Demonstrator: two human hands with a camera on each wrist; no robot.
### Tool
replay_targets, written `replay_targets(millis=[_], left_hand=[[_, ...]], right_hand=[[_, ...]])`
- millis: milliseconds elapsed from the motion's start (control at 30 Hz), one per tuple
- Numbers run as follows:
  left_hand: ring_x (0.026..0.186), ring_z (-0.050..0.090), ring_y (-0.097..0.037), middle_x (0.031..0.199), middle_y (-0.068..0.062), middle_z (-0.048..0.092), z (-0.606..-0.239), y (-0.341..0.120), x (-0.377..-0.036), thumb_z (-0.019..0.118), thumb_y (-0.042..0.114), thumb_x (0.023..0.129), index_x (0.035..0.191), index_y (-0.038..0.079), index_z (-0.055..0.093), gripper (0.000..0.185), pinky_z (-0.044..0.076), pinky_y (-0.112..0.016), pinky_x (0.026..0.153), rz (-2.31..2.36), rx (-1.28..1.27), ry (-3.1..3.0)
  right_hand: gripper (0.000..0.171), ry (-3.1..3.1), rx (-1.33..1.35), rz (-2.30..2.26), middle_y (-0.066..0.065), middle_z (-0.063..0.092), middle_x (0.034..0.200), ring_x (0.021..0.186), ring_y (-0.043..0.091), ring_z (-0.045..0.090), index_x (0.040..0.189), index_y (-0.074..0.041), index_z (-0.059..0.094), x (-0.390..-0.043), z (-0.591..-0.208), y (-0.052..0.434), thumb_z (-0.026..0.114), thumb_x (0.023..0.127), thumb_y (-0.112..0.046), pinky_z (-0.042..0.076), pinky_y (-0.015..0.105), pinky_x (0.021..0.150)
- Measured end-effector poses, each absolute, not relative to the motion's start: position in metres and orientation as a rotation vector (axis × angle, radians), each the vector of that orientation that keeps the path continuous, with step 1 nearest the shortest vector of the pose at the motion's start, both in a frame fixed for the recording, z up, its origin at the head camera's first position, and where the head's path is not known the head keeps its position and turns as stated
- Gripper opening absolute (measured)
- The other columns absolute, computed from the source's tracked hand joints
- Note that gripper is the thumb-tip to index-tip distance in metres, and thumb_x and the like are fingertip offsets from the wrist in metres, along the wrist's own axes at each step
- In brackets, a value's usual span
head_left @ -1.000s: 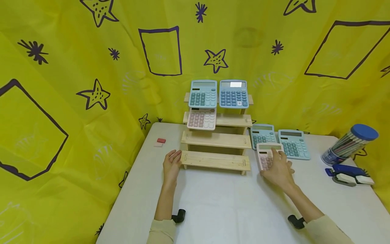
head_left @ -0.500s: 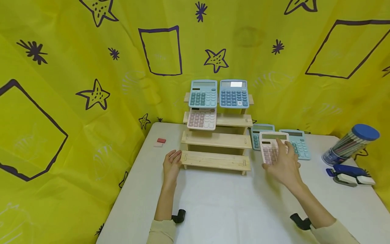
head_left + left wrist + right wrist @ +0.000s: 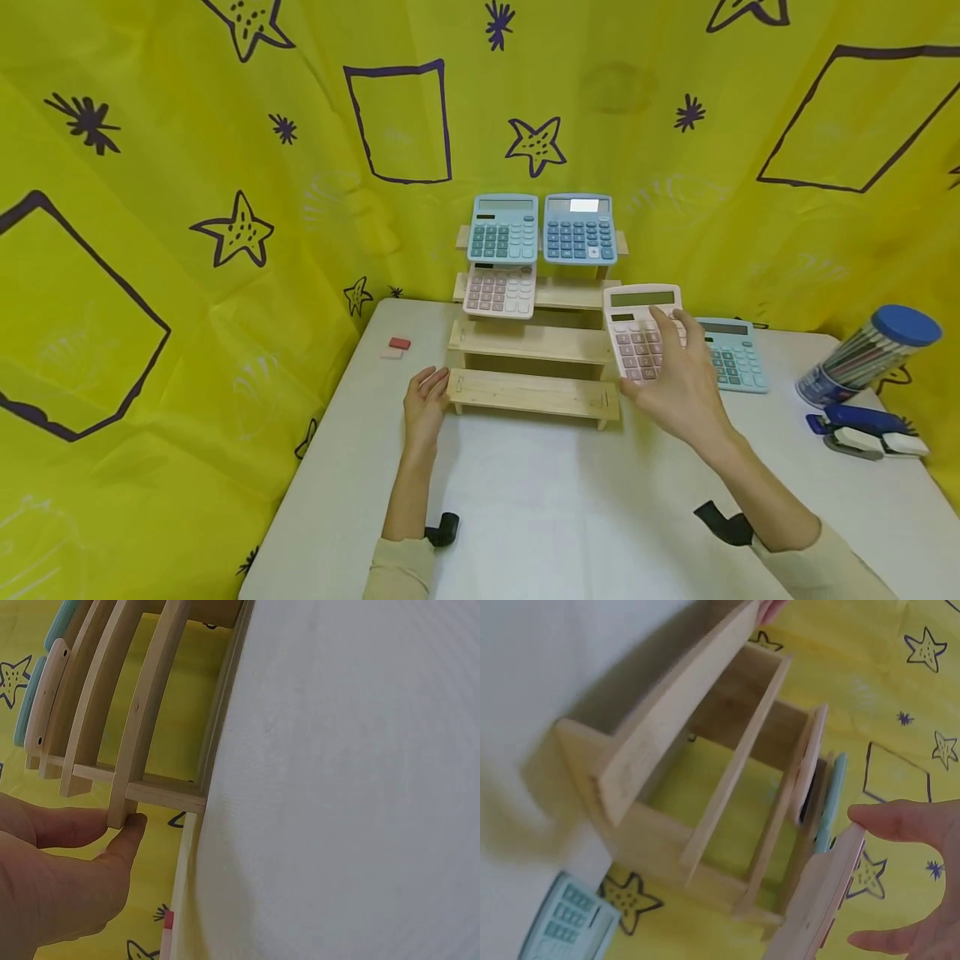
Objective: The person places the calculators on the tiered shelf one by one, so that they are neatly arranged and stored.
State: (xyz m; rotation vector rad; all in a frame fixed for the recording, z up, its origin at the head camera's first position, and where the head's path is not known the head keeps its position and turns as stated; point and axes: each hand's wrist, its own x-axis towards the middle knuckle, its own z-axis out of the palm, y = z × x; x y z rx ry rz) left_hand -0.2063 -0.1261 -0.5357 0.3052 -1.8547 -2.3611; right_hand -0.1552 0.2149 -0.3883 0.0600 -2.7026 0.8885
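My right hand (image 3: 686,392) grips a pale pink calculator (image 3: 628,315) by its edges, with thumb and fingers spread across it. It is lifted off the table, just right of the wooden stepped shelf (image 3: 532,395). In the right wrist view the held pink calculator (image 3: 817,896) appears edge-on. My left hand (image 3: 424,407) pinches the left end of the lowest shelf board, as the left wrist view shows with the hand (image 3: 75,877) there. On the top tier sit a mint calculator (image 3: 502,229) and a blue calculator (image 3: 579,229). Below the mint one lies another pink calculator (image 3: 500,292).
A mint calculator (image 3: 735,358) lies on the table behind my right hand. Further right stand a blue-lidded tub of pencils (image 3: 862,358) and staplers (image 3: 866,431). Red and pale erasers (image 3: 400,342) lie left of the shelf. A yellow patterned curtain (image 3: 637,150) hangs behind.
My right hand has raised the pink calculator from the table and carried it up and left towards the shelf, now covering one table calculator. My left hand stays at the board's end.
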Motion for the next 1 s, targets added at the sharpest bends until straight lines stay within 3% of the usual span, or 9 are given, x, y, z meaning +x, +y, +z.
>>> replay_targets(millis=[533, 733, 1000], left_hand=[[0.141, 0.052, -0.036, 0.146, -0.028, 0.055, -0.537, -0.127, -0.207, 0.050, -0.020, 0.093, 0.149, -0.008, 0.039, 0.058, 0.046, -0.041, 0.114, -2.345, 0.312, -1.863], [0.140, 0.052, -0.038, 0.145, -0.029, 0.055, -0.536, -0.126, -0.207, 0.050, -0.021, 0.094, 0.149, -0.008, 0.039, 0.057, 0.048, -0.037, 0.111, -2.326, 0.315, -1.878], [0.140, 0.053, -0.037, 0.144, -0.028, 0.056, -0.536, -0.126, -0.208, 0.051, -0.020, 0.093, 0.148, -0.008, 0.040, 0.058, 0.046, -0.042, 0.114, -2.325, 0.325, -1.878]], right_hand=[[0.102, -2.785, 0.094, 0.891, 0.033, 0.015, 0.165, 0.142, 0.063, 0.026, 0.159, -0.004, 0.034, -0.210, -0.388, 0.150, 0.085, 0.072, -0.023, 0.027, 0.085, 0.101], [0.094, -2.773, 0.040, 0.826, 0.035, 0.016, 0.165, 0.141, 0.071, 0.022, 0.158, -0.004, 0.037, -0.233, -0.390, 0.137, 0.082, 0.080, -0.030, 0.021, 0.086, 0.105], [0.086, -2.722, -0.008, 0.742, 0.036, 0.018, 0.165, 0.140, 0.072, 0.022, 0.157, -0.004, 0.037, -0.258, -0.406, 0.126, 0.072, 0.092, -0.048, 0.019, 0.085, 0.108]])
